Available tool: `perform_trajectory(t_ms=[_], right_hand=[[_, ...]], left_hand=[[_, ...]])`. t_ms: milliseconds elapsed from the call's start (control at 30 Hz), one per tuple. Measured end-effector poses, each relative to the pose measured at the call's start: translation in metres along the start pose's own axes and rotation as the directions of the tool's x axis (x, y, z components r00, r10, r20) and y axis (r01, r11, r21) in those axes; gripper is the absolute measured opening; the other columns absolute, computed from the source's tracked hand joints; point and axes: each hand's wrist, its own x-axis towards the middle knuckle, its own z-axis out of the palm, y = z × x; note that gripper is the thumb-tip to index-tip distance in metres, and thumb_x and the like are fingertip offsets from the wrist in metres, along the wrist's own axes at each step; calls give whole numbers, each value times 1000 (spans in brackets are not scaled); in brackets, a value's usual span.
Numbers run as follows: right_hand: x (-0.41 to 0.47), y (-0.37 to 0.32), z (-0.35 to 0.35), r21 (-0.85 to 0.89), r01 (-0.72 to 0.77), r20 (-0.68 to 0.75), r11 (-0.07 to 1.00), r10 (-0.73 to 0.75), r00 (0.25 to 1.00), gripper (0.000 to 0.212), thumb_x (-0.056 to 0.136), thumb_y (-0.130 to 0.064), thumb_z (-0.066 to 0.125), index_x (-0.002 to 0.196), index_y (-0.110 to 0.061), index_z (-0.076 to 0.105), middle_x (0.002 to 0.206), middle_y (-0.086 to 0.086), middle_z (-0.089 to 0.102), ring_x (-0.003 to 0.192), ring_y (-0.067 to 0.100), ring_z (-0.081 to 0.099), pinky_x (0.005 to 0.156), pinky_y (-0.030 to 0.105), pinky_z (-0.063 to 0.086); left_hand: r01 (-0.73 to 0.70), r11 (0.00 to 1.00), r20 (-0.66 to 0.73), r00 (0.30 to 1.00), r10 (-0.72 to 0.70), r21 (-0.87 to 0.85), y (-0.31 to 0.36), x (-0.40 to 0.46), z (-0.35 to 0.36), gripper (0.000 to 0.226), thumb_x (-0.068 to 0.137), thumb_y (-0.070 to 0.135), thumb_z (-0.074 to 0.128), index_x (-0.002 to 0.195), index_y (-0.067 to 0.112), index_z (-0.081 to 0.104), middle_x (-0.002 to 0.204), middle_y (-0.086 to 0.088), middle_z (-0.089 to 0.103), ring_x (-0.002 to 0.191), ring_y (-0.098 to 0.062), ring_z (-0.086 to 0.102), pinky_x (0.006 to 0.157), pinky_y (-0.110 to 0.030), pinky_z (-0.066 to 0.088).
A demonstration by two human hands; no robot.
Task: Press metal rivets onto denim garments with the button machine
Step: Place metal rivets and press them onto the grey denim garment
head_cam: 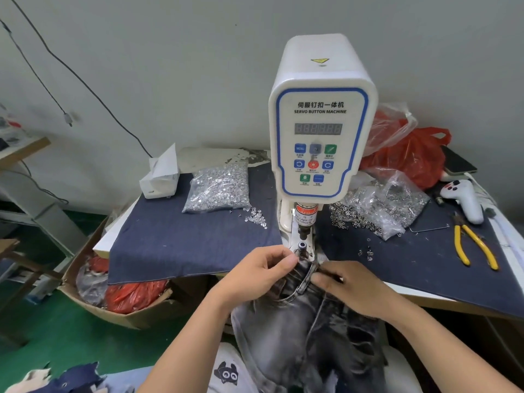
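A white servo button machine (320,117) stands at the middle of the table, its press head (304,226) above the lower die (302,245). Grey washed denim jeans (300,330) hang from the table edge over my lap, waistband up near the die. My left hand (261,275) pinches the waistband's left side just below the die. My right hand (351,287) grips the waistband's right side, fingers curled over the fabric. A clear bag of silver rivets (218,188) lies left of the machine. Dark ring parts (377,208) spill from bags on the right.
Dark blue cloth (181,245) covers the table. Yellow-handled pliers (473,245) and a white handheld controller (465,199) lie at the right, red plastic bags (411,157) behind them. A white box (160,177) sits back left. A cardboard box (119,304) with bags stands on the green floor.
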Motion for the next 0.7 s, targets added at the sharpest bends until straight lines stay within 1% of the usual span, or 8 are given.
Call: perform_trajectory(t_ms=[67,133,167,200,300,400,500,700], right_hand=[[5,11,-6,-1,21,-80,1000,-21,997,50,92,-78,38,68,-34,45,58,-13,40,56,0,39,57,23,30],[10,22,-9,17,27,-99,1000,-25,995,47,97,-70,41,63,-38,40,56,-15,34,54,0,35,55,23,26],[12,27,-7,38,27,-98,999,-23,995,47,97,-66,44,62,-37,39,56,-16,32,54,-1,34,55,23,25],[12,31,-5,56,30,-98,998,-24,995,49,97,-65,47,62,-32,37,56,-15,31,54,-1,32,55,24,24],[14,39,1,49,49,-113,998,-43,993,61,93,-73,48,67,-20,32,58,-13,26,54,2,29,54,27,21],[14,40,1,41,45,-124,998,-40,991,63,92,-72,49,67,-18,30,57,-12,26,53,2,29,53,25,22],[15,38,0,32,13,-124,999,-9,992,62,92,-68,51,64,-17,28,58,-11,25,53,3,28,54,26,22],[15,38,-2,35,0,-120,999,4,993,57,93,-65,51,64,-22,26,58,-10,24,53,4,27,54,26,22]], left_hand=[[47,993,-236,972,-20,110,-9,13,-10,26,105,46,56,92,31,73,87,18,73,83,-2,68,86,-32,56],[155,970,-578,816,-17,190,-21,27,-28,16,105,30,58,95,31,70,90,17,74,88,-1,69,87,-31,54],[237,949,-675,737,-35,210,-27,34,-39,11,104,26,59,100,29,68,95,16,73,92,-6,68,86,-31,51],[313,923,-714,697,-62,225,-33,41,-48,9,104,24,59,107,25,68,102,11,73,99,-13,68,87,-32,47],[452,845,-706,696,-134,285,-49,62,-63,22,103,27,61,124,21,66,123,1,73,113,-24,66,88,-32,42],[505,785,-706,697,-126,358,-52,79,-62,29,102,38,63,127,27,70,127,2,72,117,-26,66,84,-34,45],[538,759,-731,672,-121,368,-52,89,-59,25,101,43,65,121,31,75,126,2,71,114,-27,66,82,-36,47],[502,822,-768,626,-132,268,-51,88,-57,5,100,36,70,98,32,74,105,7,76,105,-25,67,77,-33,40]])
